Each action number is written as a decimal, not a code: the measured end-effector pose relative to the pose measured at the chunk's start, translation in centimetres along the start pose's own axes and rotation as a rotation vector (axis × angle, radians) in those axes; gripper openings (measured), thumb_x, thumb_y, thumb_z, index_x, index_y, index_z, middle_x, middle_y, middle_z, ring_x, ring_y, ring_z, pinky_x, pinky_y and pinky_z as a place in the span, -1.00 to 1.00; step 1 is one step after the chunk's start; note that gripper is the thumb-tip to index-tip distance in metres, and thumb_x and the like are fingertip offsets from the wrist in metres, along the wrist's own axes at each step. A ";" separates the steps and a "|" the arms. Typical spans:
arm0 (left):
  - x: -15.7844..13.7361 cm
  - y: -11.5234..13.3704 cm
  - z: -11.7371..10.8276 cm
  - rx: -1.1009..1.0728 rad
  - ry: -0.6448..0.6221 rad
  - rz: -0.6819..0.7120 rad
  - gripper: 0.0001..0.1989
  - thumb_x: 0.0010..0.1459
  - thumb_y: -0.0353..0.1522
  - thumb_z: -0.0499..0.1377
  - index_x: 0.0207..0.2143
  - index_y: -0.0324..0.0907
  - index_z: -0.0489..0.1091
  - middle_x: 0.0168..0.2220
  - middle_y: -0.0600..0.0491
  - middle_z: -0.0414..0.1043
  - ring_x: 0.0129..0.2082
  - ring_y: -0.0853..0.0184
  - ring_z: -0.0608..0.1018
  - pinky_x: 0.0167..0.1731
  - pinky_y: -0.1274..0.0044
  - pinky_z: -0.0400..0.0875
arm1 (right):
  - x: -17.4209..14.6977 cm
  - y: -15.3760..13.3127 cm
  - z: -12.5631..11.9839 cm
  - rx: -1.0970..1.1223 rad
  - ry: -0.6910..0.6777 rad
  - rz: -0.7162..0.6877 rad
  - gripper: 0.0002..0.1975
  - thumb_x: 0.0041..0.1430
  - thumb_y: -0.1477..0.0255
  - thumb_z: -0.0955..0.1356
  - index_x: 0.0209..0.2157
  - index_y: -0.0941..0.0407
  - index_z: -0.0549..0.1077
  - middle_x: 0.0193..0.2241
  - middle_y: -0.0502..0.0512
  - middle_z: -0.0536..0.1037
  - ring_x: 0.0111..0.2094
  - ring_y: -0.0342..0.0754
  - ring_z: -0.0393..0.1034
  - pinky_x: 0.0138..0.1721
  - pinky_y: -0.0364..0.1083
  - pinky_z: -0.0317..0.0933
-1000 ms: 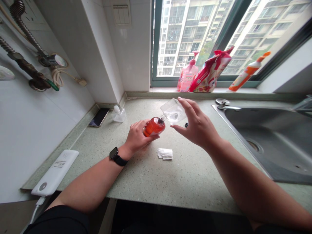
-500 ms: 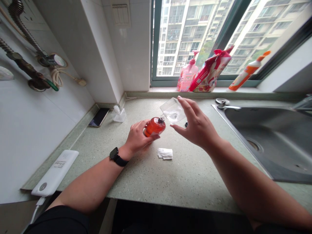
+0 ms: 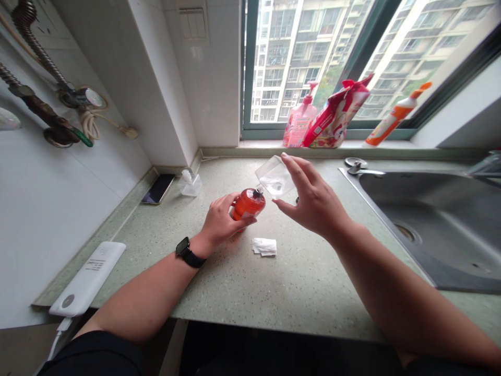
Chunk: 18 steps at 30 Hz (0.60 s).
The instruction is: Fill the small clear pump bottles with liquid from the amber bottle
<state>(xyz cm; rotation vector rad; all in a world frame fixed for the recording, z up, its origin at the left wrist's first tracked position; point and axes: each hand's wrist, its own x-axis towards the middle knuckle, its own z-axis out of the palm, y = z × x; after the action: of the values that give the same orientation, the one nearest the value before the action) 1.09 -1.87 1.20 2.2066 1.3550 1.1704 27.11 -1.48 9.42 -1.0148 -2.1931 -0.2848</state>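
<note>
My left hand is wrapped around a bottle of red-orange liquid, tilted to the right over the counter. In my right hand is a clear square plastic bottle, gripped between thumb and fingers and tipped so its neck meets the mouth of the red bottle. A little liquid seems to lie inside the clear bottle; whether any is flowing cannot be made out. Partly hidden behind my right thumb is a small black cap. A folded white tissue lies on the counter just below the bottles.
At the back left are a phone and a small clear pump container. A white power bank with a cable lies at the left edge. To the right is a steel sink. A pink pump bottle stands on the windowsill.
Both hands hold the two bottles mouth to mouth as before. Only a very slight shift of the whole view to the left shows.
</note>
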 end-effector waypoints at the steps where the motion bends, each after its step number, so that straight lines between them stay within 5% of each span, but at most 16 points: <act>1: 0.0 0.0 0.0 -0.002 0.001 -0.001 -0.27 0.13 0.10 0.44 0.20 -0.07 0.45 0.08 -0.09 0.64 0.00 0.04 0.67 0.05 0.22 0.53 | 0.0 0.0 0.0 0.001 -0.001 0.001 0.08 0.23 0.46 0.44 0.60 -0.07 -0.20 0.39 0.32 0.34 0.33 0.41 0.36 0.27 0.38 0.42; 18: 0.1 0.0 0.1 -0.059 0.001 -0.001 -0.29 0.14 0.05 0.46 0.21 -0.11 0.45 0.10 -0.10 0.64 0.00 0.07 0.66 0.06 0.23 0.53 | 0.2 -0.1 0.4 0.027 0.056 -0.040 0.05 0.23 0.49 0.44 0.59 -0.05 -0.12 0.37 0.31 0.36 0.31 0.37 0.37 0.26 0.36 0.42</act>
<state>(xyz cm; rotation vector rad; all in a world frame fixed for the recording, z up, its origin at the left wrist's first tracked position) 1.17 -1.81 1.18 2.1646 1.3053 1.1957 26.75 -1.23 9.29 -0.9386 -2.1624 -0.2981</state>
